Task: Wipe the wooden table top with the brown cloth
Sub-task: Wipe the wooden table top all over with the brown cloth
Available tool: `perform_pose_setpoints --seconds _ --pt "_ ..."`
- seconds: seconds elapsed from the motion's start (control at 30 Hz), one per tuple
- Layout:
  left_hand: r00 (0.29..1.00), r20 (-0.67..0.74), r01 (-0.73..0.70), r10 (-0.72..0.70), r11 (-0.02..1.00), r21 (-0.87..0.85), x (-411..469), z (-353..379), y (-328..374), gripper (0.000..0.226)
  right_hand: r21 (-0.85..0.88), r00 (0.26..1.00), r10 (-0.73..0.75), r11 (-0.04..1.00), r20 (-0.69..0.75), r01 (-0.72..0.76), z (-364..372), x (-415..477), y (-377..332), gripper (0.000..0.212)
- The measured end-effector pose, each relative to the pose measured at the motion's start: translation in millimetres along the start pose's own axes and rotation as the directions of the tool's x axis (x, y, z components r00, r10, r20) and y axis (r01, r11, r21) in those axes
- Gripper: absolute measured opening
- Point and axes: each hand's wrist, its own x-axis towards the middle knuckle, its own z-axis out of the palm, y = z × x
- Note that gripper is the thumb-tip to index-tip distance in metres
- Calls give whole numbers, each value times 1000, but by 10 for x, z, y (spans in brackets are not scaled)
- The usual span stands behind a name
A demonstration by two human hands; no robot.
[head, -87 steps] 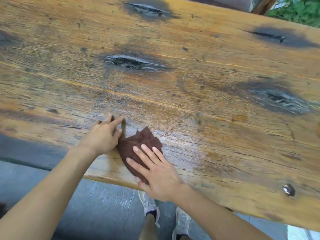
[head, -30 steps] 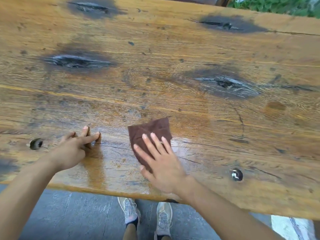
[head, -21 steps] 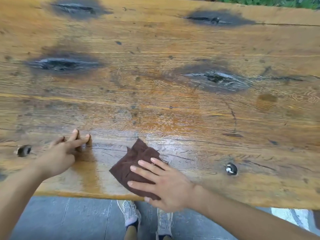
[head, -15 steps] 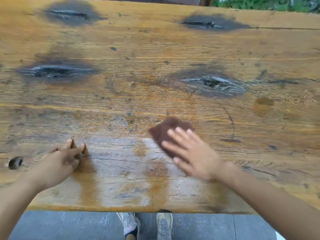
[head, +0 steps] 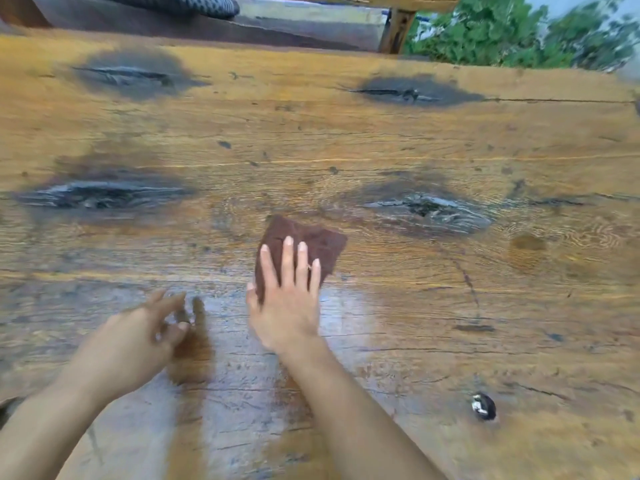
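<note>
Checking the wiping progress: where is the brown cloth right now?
In the head view the brown cloth lies flat near the middle of the wooden table top, under the straight fingers of the right hand, just left of a dark knot.

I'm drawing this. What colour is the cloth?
Dark brown. The cloth shows best in the head view.

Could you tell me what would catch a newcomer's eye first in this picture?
The right hand presses a brown cloth flat near the middle of the wooden table. Dark knots mark the wood beyond it, and a wet sheen spreads in front, beside the blurred left hand.
</note>
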Motion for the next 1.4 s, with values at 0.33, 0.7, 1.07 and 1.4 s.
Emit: perform_pose_setpoints --seconds 0.33,0.7,1.07,1.4 --pt "999 18 -33 32 999 32 439 -261 -319 121 -59 937 -325 941 124 334 73 179 -318 66" --pt "982 169 -90 85 996 22 684 53 455 132 -30 909 405 912 -95 -410 -896 -572 2784 76" --pt "998 57 32 -33 999 8 516 58 -179 126 21 860 477 876 -181 -481 -636 -516 2062 81" --pt "999 2 55 -55 999 -4 419 -66 -1129 138 -93 965 -257 963 -46 252 241 -22 -877 73"
